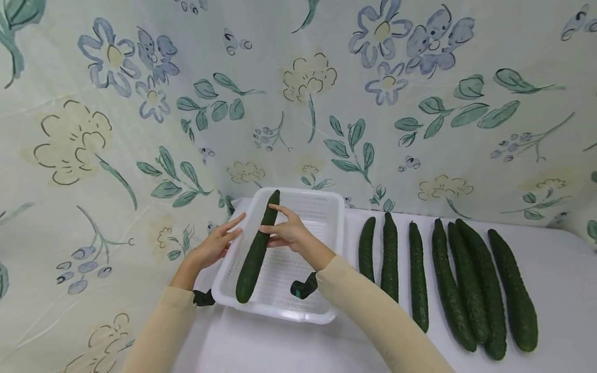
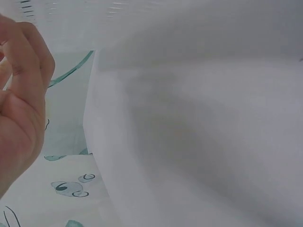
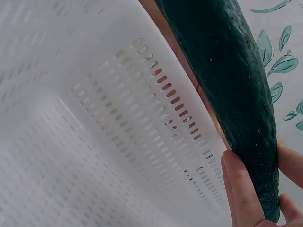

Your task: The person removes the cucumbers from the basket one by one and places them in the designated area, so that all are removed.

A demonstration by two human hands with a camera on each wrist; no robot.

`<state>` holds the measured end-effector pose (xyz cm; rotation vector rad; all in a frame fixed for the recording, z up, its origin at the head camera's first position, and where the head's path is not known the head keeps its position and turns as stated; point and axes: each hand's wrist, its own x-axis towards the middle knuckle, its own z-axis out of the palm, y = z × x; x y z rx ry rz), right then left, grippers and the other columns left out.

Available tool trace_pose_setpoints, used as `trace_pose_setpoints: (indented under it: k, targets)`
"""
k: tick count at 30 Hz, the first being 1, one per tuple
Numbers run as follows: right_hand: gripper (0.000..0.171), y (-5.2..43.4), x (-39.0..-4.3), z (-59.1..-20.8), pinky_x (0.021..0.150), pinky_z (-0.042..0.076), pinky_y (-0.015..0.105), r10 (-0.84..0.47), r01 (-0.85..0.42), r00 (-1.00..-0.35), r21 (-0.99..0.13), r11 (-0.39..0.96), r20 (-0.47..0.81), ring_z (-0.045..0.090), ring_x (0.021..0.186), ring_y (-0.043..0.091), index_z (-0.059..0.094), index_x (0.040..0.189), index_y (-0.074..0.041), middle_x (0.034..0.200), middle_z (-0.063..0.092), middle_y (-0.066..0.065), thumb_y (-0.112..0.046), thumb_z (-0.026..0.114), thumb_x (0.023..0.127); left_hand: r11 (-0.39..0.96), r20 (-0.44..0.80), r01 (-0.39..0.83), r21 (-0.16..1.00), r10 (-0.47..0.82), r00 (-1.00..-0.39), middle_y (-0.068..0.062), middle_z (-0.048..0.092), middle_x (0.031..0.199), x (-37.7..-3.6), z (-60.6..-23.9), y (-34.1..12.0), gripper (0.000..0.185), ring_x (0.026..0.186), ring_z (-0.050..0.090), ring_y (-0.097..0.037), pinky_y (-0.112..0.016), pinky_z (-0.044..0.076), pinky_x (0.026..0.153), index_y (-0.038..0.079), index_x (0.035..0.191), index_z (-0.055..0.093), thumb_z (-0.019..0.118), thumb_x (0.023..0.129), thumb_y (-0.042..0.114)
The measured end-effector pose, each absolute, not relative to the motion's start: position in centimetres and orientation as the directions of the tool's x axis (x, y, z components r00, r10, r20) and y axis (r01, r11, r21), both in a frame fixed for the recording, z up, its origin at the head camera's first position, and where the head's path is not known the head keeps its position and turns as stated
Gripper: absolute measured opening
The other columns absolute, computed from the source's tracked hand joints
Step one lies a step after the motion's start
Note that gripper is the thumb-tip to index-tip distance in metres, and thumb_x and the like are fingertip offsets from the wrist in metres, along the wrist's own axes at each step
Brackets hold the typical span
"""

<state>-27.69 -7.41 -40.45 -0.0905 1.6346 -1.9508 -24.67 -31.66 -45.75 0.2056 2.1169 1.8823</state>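
My right hand (image 1: 290,230) grips a long dark green cucumber (image 1: 252,267) near its upper part, thumb and fingers on opposite sides. It slants over the left side of a white perforated plastic basket (image 1: 298,317). In the right wrist view, the cucumber (image 3: 227,85) runs along the basket's rim, with fingertips (image 3: 241,194) pressed to its side. My left hand (image 1: 213,248) is at the outside of the basket's left wall, fingers extended up to the rim. Skin shows through the wall's slots (image 3: 170,94). In the left wrist view, the left hand (image 2: 23,99) appears beside the basket's underside (image 2: 137,19).
Several cucumbers lie side by side to the right of the basket, from a short one (image 1: 367,248) to a thick one (image 1: 515,295) at the far right. They rest on a white-covered table (image 1: 559,269). Floral cloth (image 1: 280,103) hangs behind and at the left.
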Motion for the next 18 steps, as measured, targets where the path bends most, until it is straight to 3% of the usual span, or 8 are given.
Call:
trace_pose_setpoints:
  k: [11, 18]
  targets:
    - [0.078, -5.1, -27.1, -39.2, 0.067, 0.052, 0.044, -0.49, 0.338, -0.837, -0.934, -0.112, -0.244, 0.066, 0.067, 0.03, 0.039, 0.138, -0.029, 0.093, 0.064, 0.022, -0.001, 0.075, 0.074, 0.13, -0.126, -0.091, 0.987, 0.296, -0.947, -0.018, 0.052, 0.123, -24.5, -45.6, -31.7, 0.052, 0.091, 0.063, -0.027, -0.043, 0.052, 0.07, 0.034, 0.145, 0.026, 0.045, 0.097, 0.028]
    - [0.078, -3.1, -27.0, -38.7, 0.07, 0.052, 0.045, -0.506, 0.322, -0.831, -0.941, -0.098, -0.232, 0.066, 0.07, 0.03, 0.037, 0.139, -0.029, 0.095, 0.063, 0.022, -0.002, 0.074, 0.076, 0.09, -0.131, -0.106, 0.99, 0.335, -0.933, -0.027, 0.044, 0.129, -23.9, -44.2, -31.2, 0.054, 0.089, 0.062, -0.031, -0.04, 0.053, 0.068, 0.024, 0.148, 0.02, 0.042, 0.099, 0.019]
